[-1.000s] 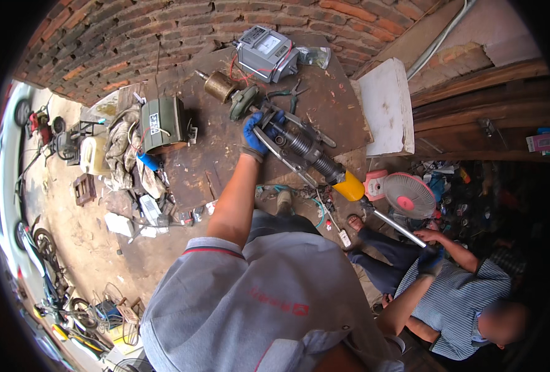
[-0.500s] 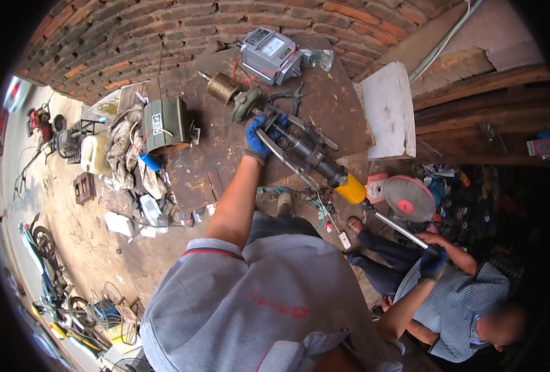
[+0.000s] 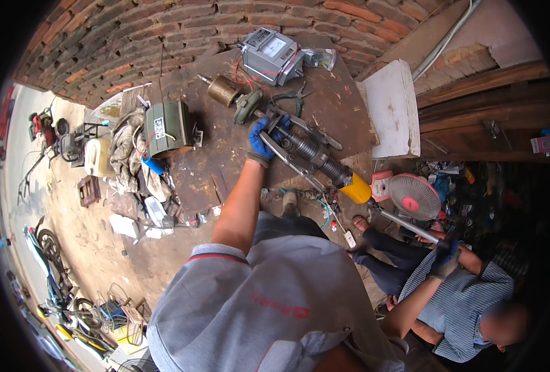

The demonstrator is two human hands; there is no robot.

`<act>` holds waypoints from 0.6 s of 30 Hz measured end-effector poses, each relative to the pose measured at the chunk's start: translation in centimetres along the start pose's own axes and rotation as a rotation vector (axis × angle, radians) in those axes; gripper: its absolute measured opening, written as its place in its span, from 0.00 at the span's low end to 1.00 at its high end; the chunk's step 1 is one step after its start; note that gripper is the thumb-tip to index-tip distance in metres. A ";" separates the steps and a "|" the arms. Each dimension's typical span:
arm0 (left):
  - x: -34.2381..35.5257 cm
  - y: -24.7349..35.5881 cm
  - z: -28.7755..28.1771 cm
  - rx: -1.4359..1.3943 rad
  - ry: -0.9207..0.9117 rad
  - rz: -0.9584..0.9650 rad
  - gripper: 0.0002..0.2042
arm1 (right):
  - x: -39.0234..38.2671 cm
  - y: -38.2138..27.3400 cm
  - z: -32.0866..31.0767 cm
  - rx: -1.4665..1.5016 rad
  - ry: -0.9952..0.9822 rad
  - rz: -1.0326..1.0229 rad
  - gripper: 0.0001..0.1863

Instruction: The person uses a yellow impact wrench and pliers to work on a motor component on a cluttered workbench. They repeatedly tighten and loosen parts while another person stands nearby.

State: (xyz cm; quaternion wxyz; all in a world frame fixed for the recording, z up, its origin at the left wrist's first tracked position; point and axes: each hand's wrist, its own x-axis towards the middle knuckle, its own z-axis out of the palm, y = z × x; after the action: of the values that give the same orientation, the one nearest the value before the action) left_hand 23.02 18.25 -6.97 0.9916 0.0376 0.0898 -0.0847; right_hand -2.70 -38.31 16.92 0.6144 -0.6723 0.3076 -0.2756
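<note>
In my left hand (image 3: 261,141), blue-gloved and closed, is the jaw end of a hydraulic puller (image 3: 315,155). Its steel arms (image 3: 294,160) reach toward a round green metal hub (image 3: 248,106); the exact contact is covered by my fingers. The hub sits on the shaft of a brass-coloured motor rotor (image 3: 223,92), lying on the worn board tabletop. A yellow body (image 3: 355,188) forms the near end of the puller, beyond the table edge. From it a long steel lever (image 3: 408,225) runs down to the right, its dark end gripped by my gloved right hand (image 3: 446,261).
Pliers (image 3: 298,99), a grey meter (image 3: 272,56) and a glass jar (image 3: 319,59) lie at the back. A green motor housing (image 3: 166,128) stands left. A pink fan (image 3: 414,194) and a seated person (image 3: 451,297) are close by the lever. A white board (image 3: 391,111) borders the right side.
My right hand and the lever's end have shifted a little right and slightly upward in the picture. My left hand keeps its hold on the puller. The whole view has moved slightly.
</note>
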 end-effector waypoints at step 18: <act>0.3 -0.2 0.5 0.016 0.004 0.034 0.26 | 3.5 4.7 -3.8 0.237 0.189 0.188 0.15</act>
State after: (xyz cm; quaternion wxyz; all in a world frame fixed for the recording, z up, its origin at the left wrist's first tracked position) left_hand 23.40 17.98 -6.59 0.9924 0.0471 0.0903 -0.0686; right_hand -3.58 -43.75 12.53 0.6807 -0.5345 0.3908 -0.3134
